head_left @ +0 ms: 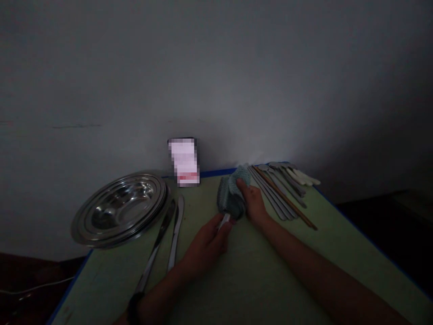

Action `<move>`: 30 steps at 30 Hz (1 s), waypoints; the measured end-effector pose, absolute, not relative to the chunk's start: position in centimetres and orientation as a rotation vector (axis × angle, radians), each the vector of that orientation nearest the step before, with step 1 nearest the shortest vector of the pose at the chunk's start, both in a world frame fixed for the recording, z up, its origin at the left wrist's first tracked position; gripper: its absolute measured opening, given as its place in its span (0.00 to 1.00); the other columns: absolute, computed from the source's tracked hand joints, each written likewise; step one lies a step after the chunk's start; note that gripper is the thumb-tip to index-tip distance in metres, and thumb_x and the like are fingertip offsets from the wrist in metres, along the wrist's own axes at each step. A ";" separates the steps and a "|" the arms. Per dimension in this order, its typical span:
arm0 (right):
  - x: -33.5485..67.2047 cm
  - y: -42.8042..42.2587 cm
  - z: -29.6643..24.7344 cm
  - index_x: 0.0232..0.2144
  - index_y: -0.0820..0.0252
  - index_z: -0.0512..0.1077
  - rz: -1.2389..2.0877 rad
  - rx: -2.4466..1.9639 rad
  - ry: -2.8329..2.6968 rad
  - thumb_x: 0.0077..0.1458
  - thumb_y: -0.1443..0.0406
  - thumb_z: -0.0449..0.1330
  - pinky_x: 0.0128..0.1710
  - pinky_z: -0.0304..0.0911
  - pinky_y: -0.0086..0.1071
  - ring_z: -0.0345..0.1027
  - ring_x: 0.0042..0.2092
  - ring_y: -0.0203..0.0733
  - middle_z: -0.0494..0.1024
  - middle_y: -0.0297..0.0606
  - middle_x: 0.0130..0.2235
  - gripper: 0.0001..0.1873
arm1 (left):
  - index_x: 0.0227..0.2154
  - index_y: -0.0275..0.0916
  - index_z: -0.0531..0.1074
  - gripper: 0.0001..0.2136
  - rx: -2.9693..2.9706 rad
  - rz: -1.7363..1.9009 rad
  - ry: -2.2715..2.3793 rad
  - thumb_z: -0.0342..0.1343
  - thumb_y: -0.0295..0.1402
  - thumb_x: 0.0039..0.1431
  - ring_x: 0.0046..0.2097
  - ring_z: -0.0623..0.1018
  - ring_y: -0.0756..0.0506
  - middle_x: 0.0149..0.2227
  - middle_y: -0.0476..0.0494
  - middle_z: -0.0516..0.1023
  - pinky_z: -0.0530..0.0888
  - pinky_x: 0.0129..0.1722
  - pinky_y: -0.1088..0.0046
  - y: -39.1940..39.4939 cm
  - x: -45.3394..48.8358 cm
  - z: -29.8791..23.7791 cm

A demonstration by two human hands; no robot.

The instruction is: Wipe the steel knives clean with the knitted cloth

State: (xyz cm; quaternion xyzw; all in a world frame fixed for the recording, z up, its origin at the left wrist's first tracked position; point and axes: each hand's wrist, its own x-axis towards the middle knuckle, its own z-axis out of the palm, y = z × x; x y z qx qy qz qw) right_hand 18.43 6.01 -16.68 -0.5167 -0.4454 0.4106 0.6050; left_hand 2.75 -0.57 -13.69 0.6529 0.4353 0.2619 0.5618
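My left hand (207,241) is closed around the pale metal handle (224,220) of a utensil, near the middle of the table. A grey-green knitted cloth (230,193) covers the utensil's far end, so its kind is hidden. My right hand (254,203) pinches this cloth from the right side, thumb on top. Left of my left hand lie two metal table knives, one longer and darker (158,246) and one lighter (177,230). My left forearm partly covers their near ends.
Shiny stacked steel plates (86,221) stand at the table's left edge. A phone (185,160) leans on the wall behind. Chopsticks (287,198), several metal utensils (282,178) and white-handled pieces (306,177) lie at the right. Blue edging rims the green table (257,280).
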 end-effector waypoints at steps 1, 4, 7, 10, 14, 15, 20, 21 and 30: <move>18.4 5.9 -16.5 0.13 0.59 0.62 0.991 -1.192 -1.042 0.46 0.48 0.57 0.18 0.47 0.28 0.51 0.18 0.31 0.60 0.27 0.14 0.24 | 0.38 0.37 0.63 0.13 1.525 0.624 1.035 0.43 0.43 0.62 0.23 0.61 0.52 0.21 0.57 0.59 0.60 0.21 0.77 -0.5 2.8 -13.8; 18.3 5.7 -16.0 0.12 0.61 0.65 1.086 -1.181 -1.071 0.42 0.51 0.62 0.19 0.47 0.27 0.51 0.19 0.30 0.60 0.27 0.14 0.22 | 0.35 0.38 0.61 0.12 1.506 0.616 1.050 0.43 0.43 0.62 0.23 0.60 0.53 0.22 0.57 0.58 0.59 0.21 0.77 -0.3 2.8 -13.9; 18.4 5.9 -16.0 0.12 0.62 0.66 1.133 -1.157 -1.023 0.41 0.52 0.64 0.19 0.48 0.28 0.52 0.19 0.31 0.62 0.27 0.14 0.21 | 0.36 0.39 0.61 0.12 1.516 0.577 1.059 0.44 0.43 0.61 0.24 0.61 0.52 0.24 0.56 0.59 0.60 0.22 0.77 -0.4 2.8 -13.8; 18.7 6.5 -16.4 0.16 0.61 0.69 1.160 -1.095 -0.890 0.44 0.50 0.61 0.22 0.55 0.29 0.59 0.21 0.34 0.67 0.29 0.17 0.20 | 0.35 0.39 0.62 0.12 1.631 0.498 1.087 0.43 0.43 0.62 0.26 0.64 0.51 0.25 0.54 0.63 0.62 0.25 0.76 -0.5 2.9 -13.4; 19.3 7.5 -16.9 0.28 0.58 0.72 1.163 -0.973 -0.680 0.46 0.46 0.57 0.32 0.65 0.33 0.70 0.31 0.41 0.77 0.33 0.27 0.21 | 0.31 0.39 0.63 0.13 1.853 0.368 1.095 0.42 0.41 0.63 0.29 0.68 0.49 0.27 0.51 0.67 0.64 0.29 0.73 -0.6 2.9 -13.1; 19.4 7.7 -16.9 0.30 0.57 0.72 1.166 -0.948 -0.644 0.46 0.45 0.56 0.34 0.66 0.35 0.71 0.34 0.42 0.78 0.35 0.30 0.22 | 0.31 0.39 0.64 0.13 1.878 0.346 1.099 0.41 0.41 0.62 0.30 0.68 0.48 0.28 0.50 0.68 0.64 0.30 0.73 -0.6 2.9 -13.1; 19.3 7.4 -16.4 0.31 0.58 0.72 1.253 -0.875 -0.632 0.46 0.45 0.58 0.38 0.67 0.37 0.72 0.40 0.45 0.79 0.38 0.33 0.23 | 0.33 0.39 0.63 0.12 1.825 0.334 1.082 0.41 0.41 0.63 0.29 0.69 0.49 0.26 0.51 0.68 0.65 0.28 0.75 -0.6 2.9 -13.1; 19.2 7.2 -16.2 0.31 0.59 0.72 1.277 -0.871 -0.651 0.45 0.46 0.59 0.39 0.67 0.37 0.72 0.40 0.45 0.79 0.38 0.33 0.22 | 0.34 0.39 0.63 0.11 1.795 0.330 1.071 0.42 0.41 0.63 0.27 0.68 0.50 0.24 0.52 0.67 0.64 0.27 0.75 -0.6 2.9 -13.1; 19.3 7.1 -15.9 0.28 0.59 0.74 1.391 -0.868 -0.621 0.45 0.51 0.62 0.37 0.66 0.35 0.73 0.36 0.43 0.79 0.36 0.29 0.17 | 0.34 0.39 0.63 0.11 1.711 0.375 1.039 0.44 0.40 0.62 0.24 0.65 0.51 0.22 0.54 0.64 0.62 0.24 0.77 -0.6 2.9 -13.4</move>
